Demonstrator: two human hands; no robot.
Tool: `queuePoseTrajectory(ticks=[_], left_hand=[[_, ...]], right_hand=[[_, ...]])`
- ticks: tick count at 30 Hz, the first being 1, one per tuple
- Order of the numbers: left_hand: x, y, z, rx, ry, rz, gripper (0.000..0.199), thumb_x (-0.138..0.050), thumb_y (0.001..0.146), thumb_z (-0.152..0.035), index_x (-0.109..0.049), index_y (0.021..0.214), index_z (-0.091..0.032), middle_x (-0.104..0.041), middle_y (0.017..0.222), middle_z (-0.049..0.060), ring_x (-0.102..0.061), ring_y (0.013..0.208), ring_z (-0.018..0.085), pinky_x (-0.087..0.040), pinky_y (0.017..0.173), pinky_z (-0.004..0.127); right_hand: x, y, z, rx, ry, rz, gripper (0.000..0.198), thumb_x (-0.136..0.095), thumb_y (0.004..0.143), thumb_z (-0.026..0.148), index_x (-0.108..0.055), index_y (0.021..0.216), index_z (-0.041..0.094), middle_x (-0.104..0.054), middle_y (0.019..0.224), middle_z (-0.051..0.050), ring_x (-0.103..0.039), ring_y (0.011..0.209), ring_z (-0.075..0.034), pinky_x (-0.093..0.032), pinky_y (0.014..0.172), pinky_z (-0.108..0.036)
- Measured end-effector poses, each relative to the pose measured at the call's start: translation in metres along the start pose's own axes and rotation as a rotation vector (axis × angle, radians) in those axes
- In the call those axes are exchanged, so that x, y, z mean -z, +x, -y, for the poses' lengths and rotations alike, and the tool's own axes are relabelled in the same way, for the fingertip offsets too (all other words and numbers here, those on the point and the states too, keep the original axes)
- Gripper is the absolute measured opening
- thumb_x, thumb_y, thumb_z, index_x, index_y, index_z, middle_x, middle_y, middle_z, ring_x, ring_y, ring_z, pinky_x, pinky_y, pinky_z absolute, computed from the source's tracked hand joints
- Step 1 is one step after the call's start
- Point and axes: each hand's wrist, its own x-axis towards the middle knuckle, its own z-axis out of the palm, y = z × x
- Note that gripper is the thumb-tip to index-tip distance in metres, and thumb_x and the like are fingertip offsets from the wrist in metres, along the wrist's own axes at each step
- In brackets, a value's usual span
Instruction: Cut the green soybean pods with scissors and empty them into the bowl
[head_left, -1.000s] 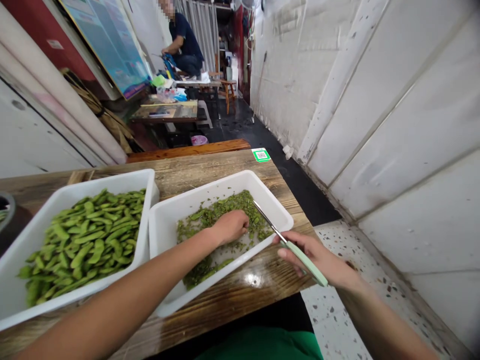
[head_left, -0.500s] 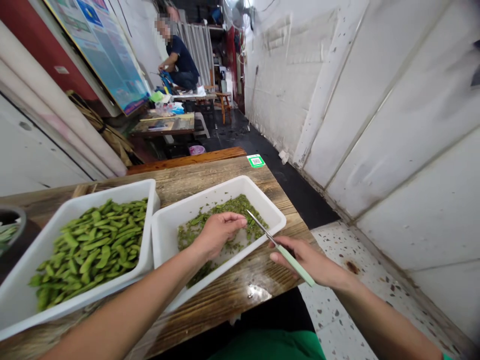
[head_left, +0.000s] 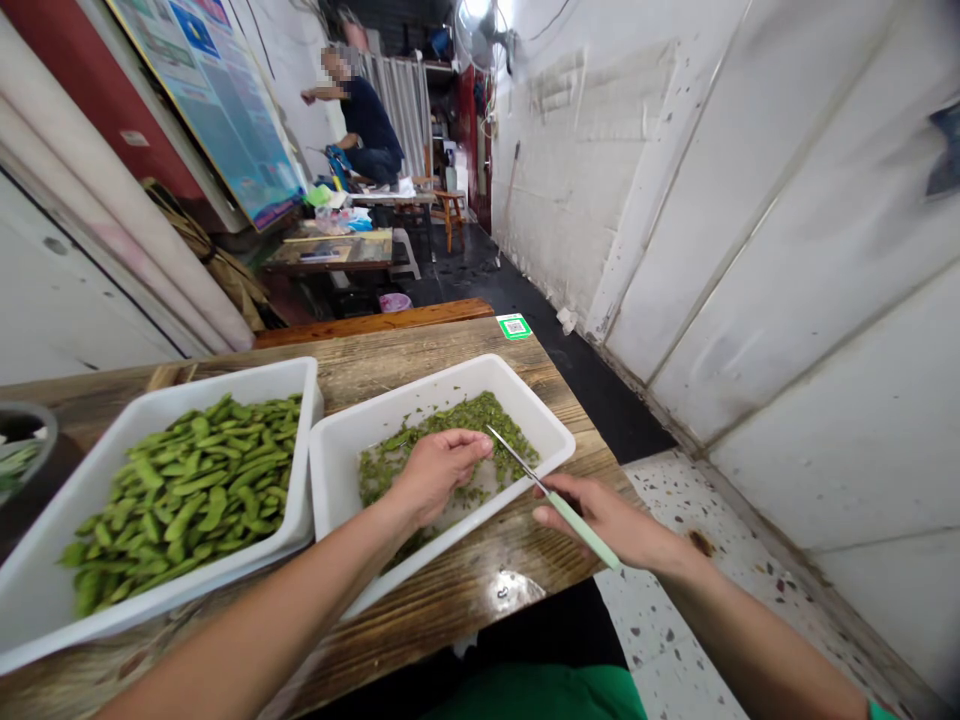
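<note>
My left hand [head_left: 441, 472] is over the right white tray [head_left: 556, 446], thumb and fingertips pinched together; whatever they hold is hidden or too small to name. Small green clippings [head_left: 478, 412] lie scattered across that tray's bottom. In my right hand [head_left: 611, 518] is a pair of scissors [head_left: 579, 526] with a pale green handle. Their blades point up and left, the tip close beside my left fingertips and above the tray's near rim. To the left, a second white tray [head_left: 304, 440] holds a heap of green edamame pods [head_left: 199, 485].
Both trays stand side by side on a wooden table [head_left: 442, 345]. A dark bowl [head_left: 34, 470] with something green is at the far left. A green QR card [head_left: 514, 327] lies at the table's far corner. Farther back, a person [head_left: 367, 120] sits by cluttered tables.
The scissors' tip has shifted slightly left, nearer my left fingertips. My left hand keeps its pinch over the tray. The person at the back has raised an arm.
</note>
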Motion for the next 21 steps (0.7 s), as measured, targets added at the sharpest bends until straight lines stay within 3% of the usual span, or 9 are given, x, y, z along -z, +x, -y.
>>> queuePoseTrajectory(ticks=[8, 11, 15, 18, 21], left_hand=[[-0.006, 0.0, 0.002, 0.048, -0.039, 0.004, 0.031, -0.075, 0.059, -0.033, -0.062, 0.075, -0.009, -0.059, 0.068, 0.004, -0.03, 0.039, 0.0, -0.017, 0.04, 0.019], [-0.004, 0.002, 0.002, 0.05, -0.073, -0.041, 0.031, -0.076, 0.057, -0.029, -0.06, 0.075, -0.01, -0.053, 0.059, -0.001, -0.03, 0.04, 0.001, -0.017, 0.04, 0.018], [0.005, 0.006, 0.001, 0.053, -0.055, -0.099, 0.033, -0.077, 0.056, -0.027, -0.06, 0.078, -0.011, -0.045, 0.053, -0.006, -0.031, 0.042, 0.002, -0.019, 0.041, 0.017], [0.016, 0.008, -0.003, 0.048, -0.078, -0.096, 0.037, -0.077, 0.056, -0.028, -0.061, 0.085, -0.011, -0.044, 0.056, -0.006, -0.03, 0.045, 0.002, -0.021, 0.042, 0.016], [0.033, 0.001, -0.014, -0.037, -0.083, -0.094, 0.032, -0.074, 0.06, -0.032, -0.058, 0.079, -0.012, -0.049, 0.064, -0.003, -0.033, 0.048, 0.002, -0.022, 0.043, 0.016]], right_hand=[[0.0, 0.0, 0.0, -0.054, 0.023, -0.015, 0.032, -0.056, 0.078, 0.048, -0.058, 0.079, 0.016, -0.046, 0.06, 0.003, -0.044, 0.057, -0.011, -0.036, 0.053, -0.021], [0.0, 0.001, -0.001, -0.086, 0.084, -0.019, 0.033, -0.057, 0.076, 0.049, -0.055, 0.077, 0.016, -0.04, 0.054, 0.005, -0.04, 0.051, -0.009, -0.033, 0.048, -0.02], [0.003, 0.0, -0.005, -0.073, 0.182, -0.029, 0.033, -0.056, 0.077, 0.049, -0.053, 0.083, 0.016, -0.04, 0.057, 0.005, -0.04, 0.052, -0.008, -0.035, 0.052, -0.02], [0.007, -0.004, -0.007, -0.01, 0.138, -0.012, 0.033, -0.057, 0.078, 0.046, -0.053, 0.089, 0.016, -0.044, 0.067, 0.003, -0.044, 0.062, -0.01, -0.038, 0.061, -0.022], [0.009, -0.01, -0.003, 0.028, 0.102, -0.003, 0.035, -0.057, 0.078, 0.044, -0.053, 0.098, 0.015, -0.047, 0.076, 0.001, -0.044, 0.07, -0.011, -0.038, 0.068, -0.024]])
